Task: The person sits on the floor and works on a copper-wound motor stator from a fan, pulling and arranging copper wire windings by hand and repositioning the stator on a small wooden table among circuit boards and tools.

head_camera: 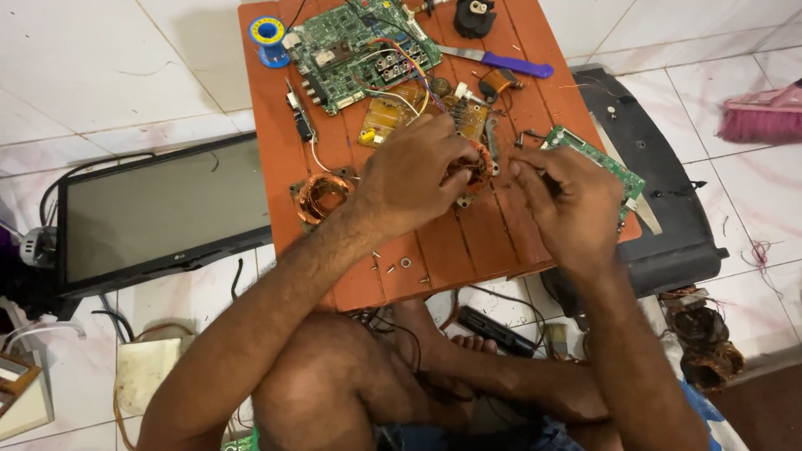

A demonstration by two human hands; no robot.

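Left hand (411, 174) grips a copper coil (473, 171) near the middle of the orange board (468, 242), fingers curled over its top; right hand (568, 200) sits just right of the coil, fingers pinched together, what they pinch too small to tell. A second coil (322, 194) lies left of the held one, a green circuit board (359, 50) and solder spool (267, 35) at the board's far end, a purple-handled knife (501, 61) far right. A flat monitor (159, 213) lies on the floor left of the board, a pink broom (764, 117) well right.
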